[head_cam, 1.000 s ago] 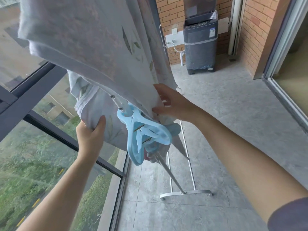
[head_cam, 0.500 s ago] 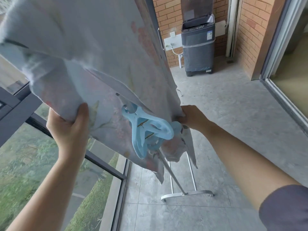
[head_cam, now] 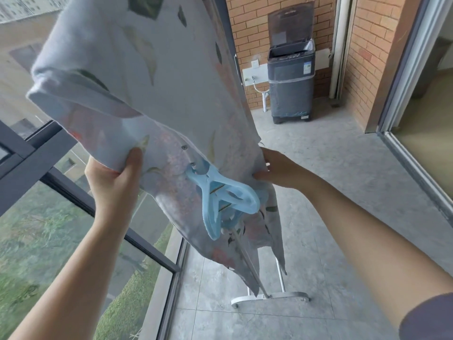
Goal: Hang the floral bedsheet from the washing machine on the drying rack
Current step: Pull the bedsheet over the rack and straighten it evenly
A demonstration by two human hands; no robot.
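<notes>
The floral bedsheet hung draped over the drying rack beside the window, with a big blue clip on the rack's pole in front of it. The left hand gripped its lower left edge, thumb on top. The right hand pinched its right edge.

One floral bedsheet, one drying rack, one washing machine, two hands: left hand, right hand.
</notes>
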